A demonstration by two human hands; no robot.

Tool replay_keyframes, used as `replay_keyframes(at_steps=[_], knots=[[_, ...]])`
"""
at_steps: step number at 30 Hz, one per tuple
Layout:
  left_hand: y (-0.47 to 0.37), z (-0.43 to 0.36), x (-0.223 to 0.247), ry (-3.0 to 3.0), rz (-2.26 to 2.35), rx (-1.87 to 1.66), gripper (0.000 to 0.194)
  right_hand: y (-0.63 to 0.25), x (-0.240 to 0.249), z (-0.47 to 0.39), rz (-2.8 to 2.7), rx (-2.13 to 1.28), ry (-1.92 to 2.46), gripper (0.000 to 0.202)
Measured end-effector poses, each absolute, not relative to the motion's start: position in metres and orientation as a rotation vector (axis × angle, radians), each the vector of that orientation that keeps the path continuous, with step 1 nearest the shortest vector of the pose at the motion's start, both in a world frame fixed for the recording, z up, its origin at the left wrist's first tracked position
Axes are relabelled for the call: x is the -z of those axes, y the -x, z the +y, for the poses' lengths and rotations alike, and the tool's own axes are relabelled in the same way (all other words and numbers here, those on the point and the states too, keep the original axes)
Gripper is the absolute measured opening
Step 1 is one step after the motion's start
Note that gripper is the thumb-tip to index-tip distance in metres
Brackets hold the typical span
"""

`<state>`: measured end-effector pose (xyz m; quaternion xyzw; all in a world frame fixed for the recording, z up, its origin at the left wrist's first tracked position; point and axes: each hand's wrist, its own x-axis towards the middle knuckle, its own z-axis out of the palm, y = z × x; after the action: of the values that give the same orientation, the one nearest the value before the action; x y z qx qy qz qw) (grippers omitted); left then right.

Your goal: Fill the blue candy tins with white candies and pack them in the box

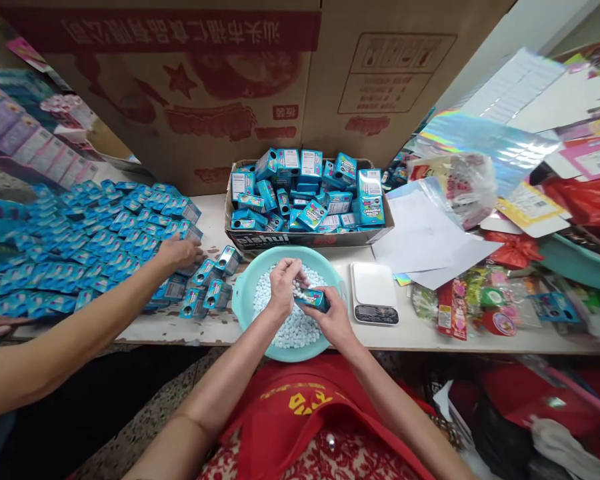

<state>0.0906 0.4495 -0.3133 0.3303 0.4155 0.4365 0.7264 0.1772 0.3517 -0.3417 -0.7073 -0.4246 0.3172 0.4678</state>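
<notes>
A turquoise basin (247, 313) at the table's front edge holds many small pale blue candies (293, 333). Above it, my right hand (333, 320) grips a small blue candy box (314, 299), tilted with one end toward my left hand. My left hand (284, 285) is closed around several candies at the end of that box; some of them show below the fingers. Whether any candies are inside the box is hidden. Several blue boxes (216, 293) stand just left of the basin, beside a co-worker's hand (181, 253).
Behind the basin, a carton (300, 239) is heaped with blue boxes. Many more boxes (105, 240) stand in rows at left. A white digital scale (374, 287) sits right of the basin, near papers (425, 233) and bagged sweets (495, 300). A large cardboard box (330, 80) rises behind.
</notes>
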Motion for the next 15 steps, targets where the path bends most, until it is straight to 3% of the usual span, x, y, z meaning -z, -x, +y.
replay_keyframes(at_steps=[10,15], knots=[[-0.099,0.443,0.306,-0.792,0.755,-0.798,0.026,-0.181,0.343,0.355,-0.926,-0.881,1.691,0.034],[-0.087,0.472,0.328,-0.998,0.904,-0.925,0.026,-0.199,0.347,0.345,-0.784,-0.961,1.581,0.043]])
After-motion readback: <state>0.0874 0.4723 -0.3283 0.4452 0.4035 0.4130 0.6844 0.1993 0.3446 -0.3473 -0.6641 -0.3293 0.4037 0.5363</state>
